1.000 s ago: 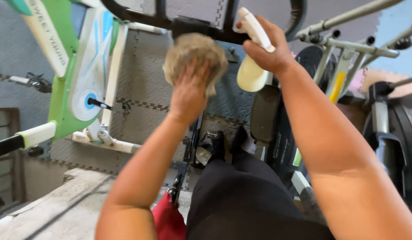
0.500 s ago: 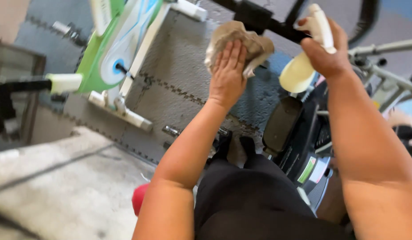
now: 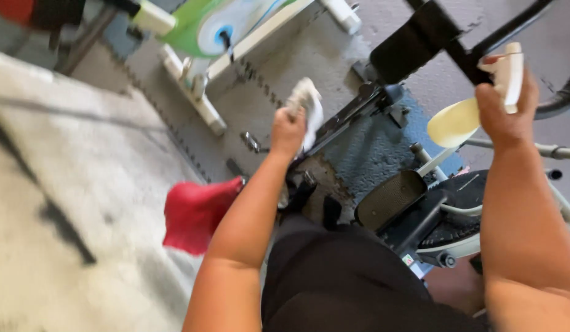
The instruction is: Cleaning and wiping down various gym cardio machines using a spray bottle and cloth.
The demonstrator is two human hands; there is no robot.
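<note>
Lowered since the earlier frame, the left hand (image 3: 287, 129) clenches a white cloth (image 3: 307, 107) against the black machine frame (image 3: 352, 114) at 12 o'clock, positioned for wiping. At 2 o'clock, the right hand (image 3: 505, 114) grips a spray bottle (image 3: 466, 114), nozzle up.

A crumpled white cloth (image 3: 307, 107) was bunched up in the upper middle of the frame. A pale yellow spray bottle (image 3: 482, 101) hung tilted at upper right.
</note>
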